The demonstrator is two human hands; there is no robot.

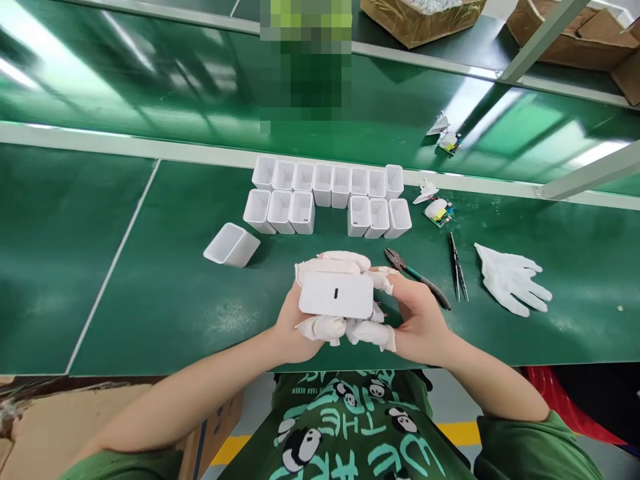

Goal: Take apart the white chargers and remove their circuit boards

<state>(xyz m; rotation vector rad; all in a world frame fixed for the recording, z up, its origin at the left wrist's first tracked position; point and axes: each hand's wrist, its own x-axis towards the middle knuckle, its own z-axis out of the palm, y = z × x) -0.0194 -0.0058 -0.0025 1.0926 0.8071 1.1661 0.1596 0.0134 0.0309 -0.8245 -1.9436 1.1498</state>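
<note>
A white charger housing (327, 301) with a small dark slot in its end face is held between both hands over the front of the bench. My left hand (300, 327) is closed around its left side, thumb below and fingers above. My right hand (417, 317) grips the right side, where a small part with thin metal pins (379, 311) pokes out between the fingers. White covers are on the fingertips of both hands. Beyond them stand two rows of open white housings (323, 183). A single white housing (233, 245) lies tilted to the left.
Green-handled cutters (417, 277), tweezers (457, 267) and a white glove (513, 279) lie to the right. Behind them are a small circuit board (439, 211) and a white plug piece (425, 191). Cardboard boxes (420, 23) sit on the shelf above, beside a slanting metal post (545, 40).
</note>
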